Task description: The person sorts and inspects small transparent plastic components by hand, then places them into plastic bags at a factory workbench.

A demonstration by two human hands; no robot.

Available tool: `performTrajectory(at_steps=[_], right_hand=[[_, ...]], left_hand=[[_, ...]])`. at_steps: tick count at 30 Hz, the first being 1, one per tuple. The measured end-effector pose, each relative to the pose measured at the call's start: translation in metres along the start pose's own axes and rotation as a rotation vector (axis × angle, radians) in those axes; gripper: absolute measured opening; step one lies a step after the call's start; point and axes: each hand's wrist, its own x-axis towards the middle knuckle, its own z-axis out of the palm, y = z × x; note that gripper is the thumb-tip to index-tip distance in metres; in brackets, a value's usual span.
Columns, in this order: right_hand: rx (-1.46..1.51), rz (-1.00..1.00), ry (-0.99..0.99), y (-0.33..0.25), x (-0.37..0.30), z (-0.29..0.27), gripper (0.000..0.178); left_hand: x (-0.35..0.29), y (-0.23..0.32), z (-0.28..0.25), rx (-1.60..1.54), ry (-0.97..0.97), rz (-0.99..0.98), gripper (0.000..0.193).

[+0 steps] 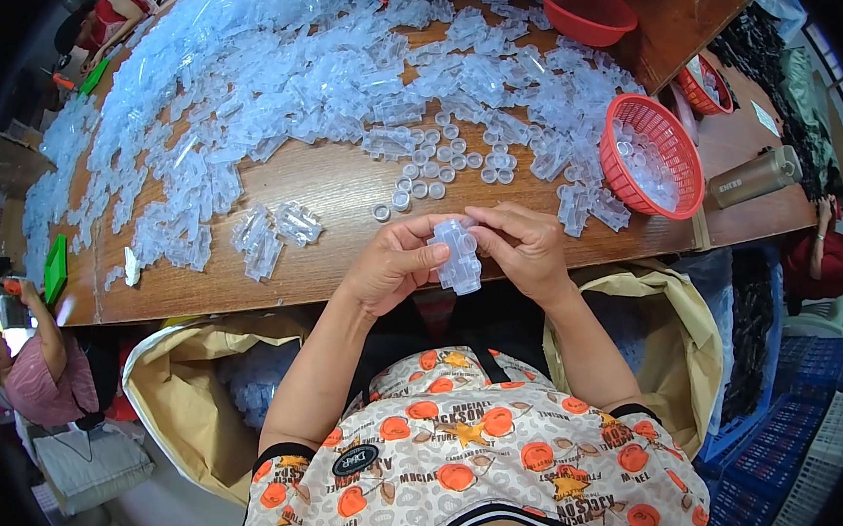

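A clear plastic fitting [458,260] with short tubular ends is held over the table's near edge. My left hand [392,265] is closed round its left side, thumb across the front. At its upper right, my right hand [526,251] is closed, thumb and fingertips together against the fitting; whether a small part sits between them is hidden. Beyond my hands lie several small clear plastic rings [432,169], spread loosely on the wooden table [343,254]. A few similar clear fittings [262,247] form a little group to the left.
A wide heap of clear plastic pieces [273,97] covers the far table. At right stand a red basket [620,173] of clear parts, a red bowl [588,17] and a bottle [756,179]. Open sacks [173,407] flank my lap. Another person [48,372] works at the left.
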Motion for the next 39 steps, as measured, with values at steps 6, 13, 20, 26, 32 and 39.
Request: performTrajectory(at_steps=[6,13,20,26,32,39], right_hand=[[0.231,0.356,0.114,0.001,-0.008,0.015,0.025],[0.286,0.145,0.0,-0.013,-0.002,-0.006,0.029],[-0.029,-0.15,0.003,-0.019,-0.001,-0.003,0.034],[-0.072,-0.196,0.03,-0.024,-0.012,0.008,0.039],[-0.117,-0.183,0.095,-0.02,-0.034,0.03,0.038],[0.045,-0.013,-0.092,-0.015,-0.006,0.011,0.028]], left_hand=[[0.001,-0.001,0.003,0.144,0.083,-0.009,0.047],[0.001,0.0,0.005,0.122,0.193,0.127,0.045],[-0.002,0.005,0.014,0.366,0.21,0.169,0.042],[-0.007,0.019,0.008,0.657,0.137,0.162,0.043],[-0.008,0.029,0.0,0.83,0.046,0.088,0.04],[-0.016,0.001,0.001,0.448,0.244,0.116,0.038]])
